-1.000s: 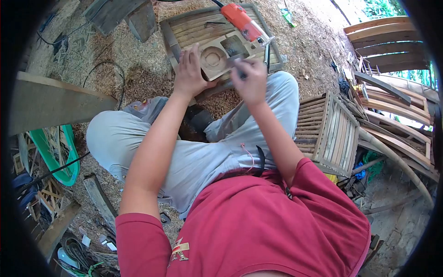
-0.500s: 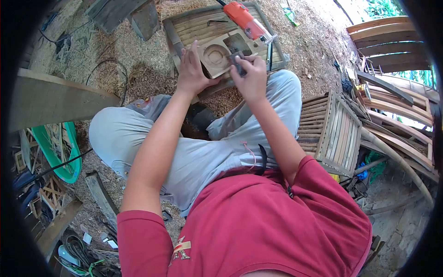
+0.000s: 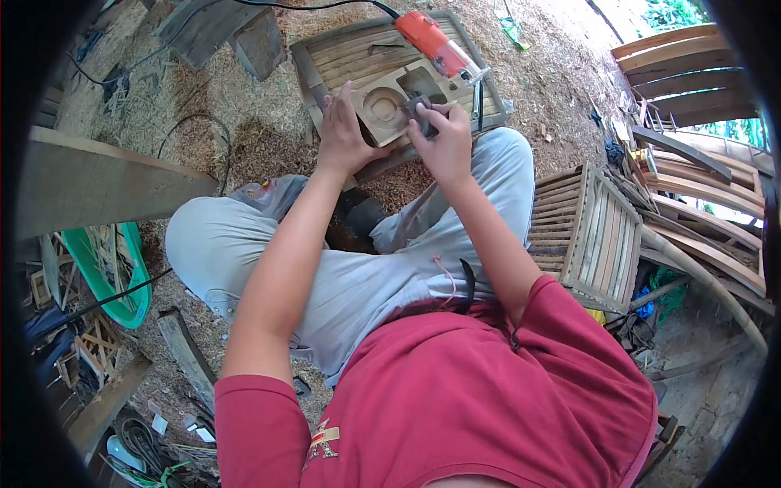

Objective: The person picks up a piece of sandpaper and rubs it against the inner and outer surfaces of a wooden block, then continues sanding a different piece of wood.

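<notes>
A carved wooden block (image 3: 381, 124) with a round recess and a squarish recess lies on a slatted wooden board (image 3: 342, 57). My left hand (image 3: 346, 134) holds the block's near left edge, its fingers raised and the thumb along the near side. In my right hand (image 3: 445, 140) is a small dark grey block (image 3: 418, 112), pinched against the carved block's right side. An orange power tool (image 3: 435, 41) rests on the board's far right, beyond the carved block.
A slatted wooden crate (image 3: 598, 236) stands at the right, near curved wooden pieces (image 3: 708, 179). At the left are a thick plank (image 3: 106, 179) and a green container (image 3: 134, 285) with wood scraps. Shavings cover the ground, and a black cable (image 3: 317, 6) runs to the tool.
The whole view has shifted slightly. My right hand and the dark grey block remain at the carved block's right side, with only a small movement. My left hand still holds the block.
</notes>
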